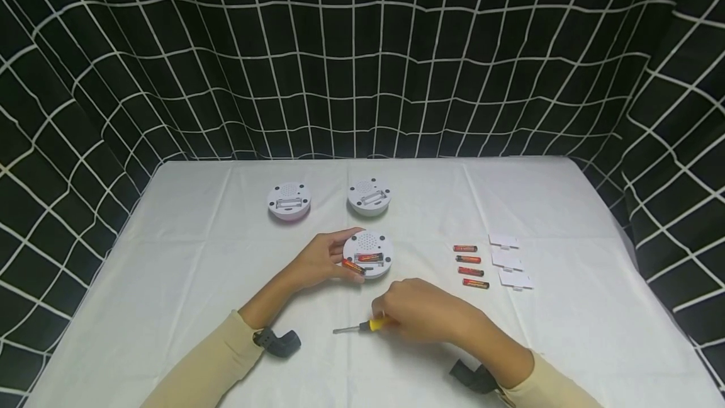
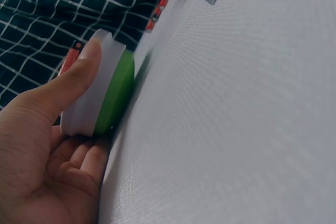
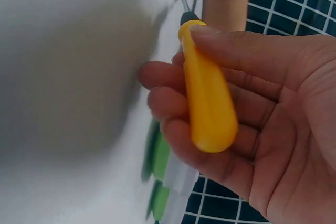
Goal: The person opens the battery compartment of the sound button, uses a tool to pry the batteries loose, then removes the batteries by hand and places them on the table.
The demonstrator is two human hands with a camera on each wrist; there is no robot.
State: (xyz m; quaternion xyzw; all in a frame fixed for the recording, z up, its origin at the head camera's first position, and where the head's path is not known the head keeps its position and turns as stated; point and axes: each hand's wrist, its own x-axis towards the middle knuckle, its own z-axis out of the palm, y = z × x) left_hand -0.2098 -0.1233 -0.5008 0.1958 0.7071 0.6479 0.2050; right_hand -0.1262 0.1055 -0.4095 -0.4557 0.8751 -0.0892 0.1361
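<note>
My left hand [image 1: 317, 263] holds a round white battery-powered device [image 1: 368, 241], its thumb on the rim and its fingers behind. In the left wrist view the device [image 2: 113, 87] shows a green lower part close to the cloth. One red-and-black battery [image 1: 370, 257] lies in its open compartment; another battery [image 1: 352, 266] sits slantwise across the edge by the thumb. Nearer the front, my right hand [image 1: 421, 308] grips a screwdriver [image 3: 210, 98] by its yellow handle. In the head view, the metal shaft points left, apart from the device.
Two similar round devices, one at left [image 1: 289, 200] and one at right [image 1: 369, 197], stand farther back with uncovered compartments. Several batteries [image 1: 471, 271] lie in a column at right, beside three white covers [image 1: 515, 279]. White cloth [image 1: 187, 282] covers the table; a dark white-lined curtain [image 1: 368, 80] surrounds it.
</note>
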